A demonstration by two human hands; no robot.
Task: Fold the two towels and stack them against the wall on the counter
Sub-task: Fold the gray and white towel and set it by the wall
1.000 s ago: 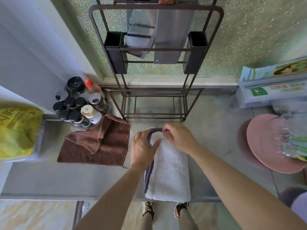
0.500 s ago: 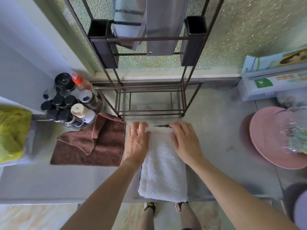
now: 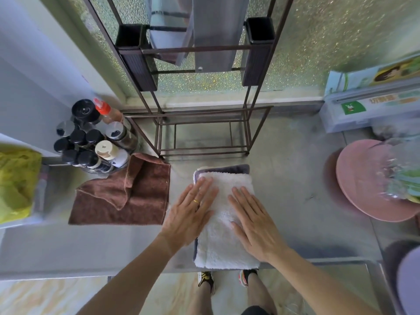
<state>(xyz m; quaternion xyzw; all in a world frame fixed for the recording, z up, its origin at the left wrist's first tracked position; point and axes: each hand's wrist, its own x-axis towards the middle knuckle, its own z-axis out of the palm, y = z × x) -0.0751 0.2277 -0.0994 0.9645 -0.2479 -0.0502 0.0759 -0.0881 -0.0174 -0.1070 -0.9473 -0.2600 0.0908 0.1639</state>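
Observation:
A white fluffy towel with a grey underside lies folded into a long strip on the grey counter, reaching the front edge. My left hand rests flat on its left side, fingers spread, a ring on one finger. My right hand lies flat on its right side. Neither hand grips anything. A brown towel lies to the left, loosely spread, one corner turned over.
A dark metal rack stands at the back against the frosted glass wall. Several spice bottles crowd the back left. A yellow bag sits far left. A pink plate and boxes are at the right.
My hands let go of the towel's far end after folding it over, then slid flat along the towel toward me. The grey underside now shows at the far edge.

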